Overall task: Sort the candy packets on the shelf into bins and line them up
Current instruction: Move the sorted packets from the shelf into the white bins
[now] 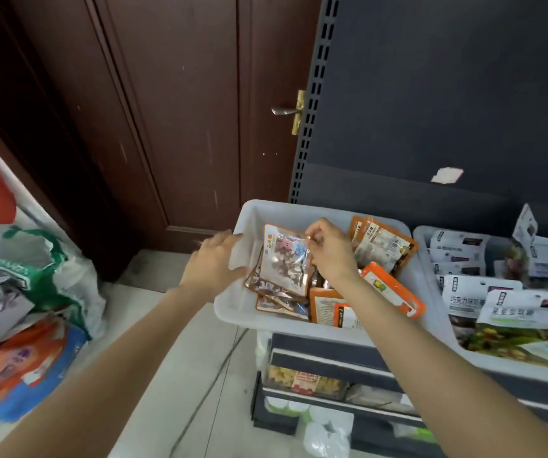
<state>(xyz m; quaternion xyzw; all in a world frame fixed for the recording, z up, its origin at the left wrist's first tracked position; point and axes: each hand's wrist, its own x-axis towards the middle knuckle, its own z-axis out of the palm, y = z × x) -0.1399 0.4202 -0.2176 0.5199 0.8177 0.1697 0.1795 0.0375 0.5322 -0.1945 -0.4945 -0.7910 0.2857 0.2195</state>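
Right hand [327, 251] pinches the upright candy packet [286, 264] by its top corner inside the left bin [233, 312]; left hand [215, 261] grips the bin's wall (steadying it). Best set flush against the wall.

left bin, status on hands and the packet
Left hand grips left bin wall. Right hand pinches upright candy packet at top edge. Loose orange packets crowd the bin.
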